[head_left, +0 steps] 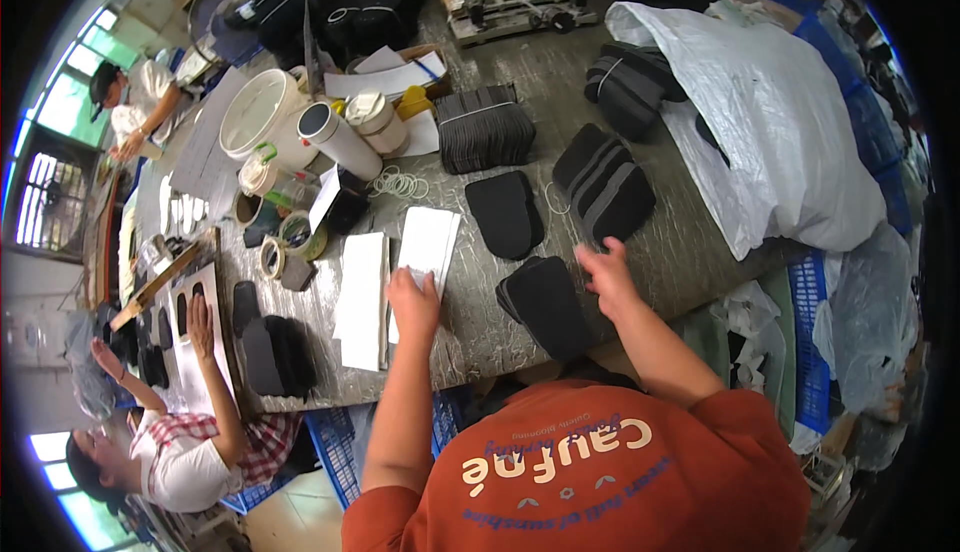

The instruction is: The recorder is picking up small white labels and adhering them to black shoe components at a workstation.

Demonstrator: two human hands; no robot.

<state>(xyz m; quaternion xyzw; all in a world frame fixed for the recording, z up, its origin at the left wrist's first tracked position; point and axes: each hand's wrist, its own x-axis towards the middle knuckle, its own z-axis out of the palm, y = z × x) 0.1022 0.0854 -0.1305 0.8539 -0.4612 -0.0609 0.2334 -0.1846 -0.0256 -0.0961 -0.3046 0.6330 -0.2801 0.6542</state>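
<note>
My left hand point(413, 304) rests on the right-hand stack of white paper sheets point(430, 237), its fingers bent and pressed onto the paper. A second white stack point(361, 302) lies just left of it. My right hand point(608, 279) hovers at the table's near side, fingers apart with nothing between them. Nearest to it is a fanned pile of black rounded pads point(548, 304). Beyond lie another black pad pile point(503, 214) and a bundle of black and grey pads point(604, 184). A pale rubber band point(557, 199) is between those two.
A long tied row of dark pads point(487, 129) stands farther back. Rubber bands point(400, 184), a white cylinder point(340, 142), tubs and a bucket point(262, 117) crowd the left. A white woven sack point(780, 122) covers the right. A co-worker point(190, 452) handles pads at left.
</note>
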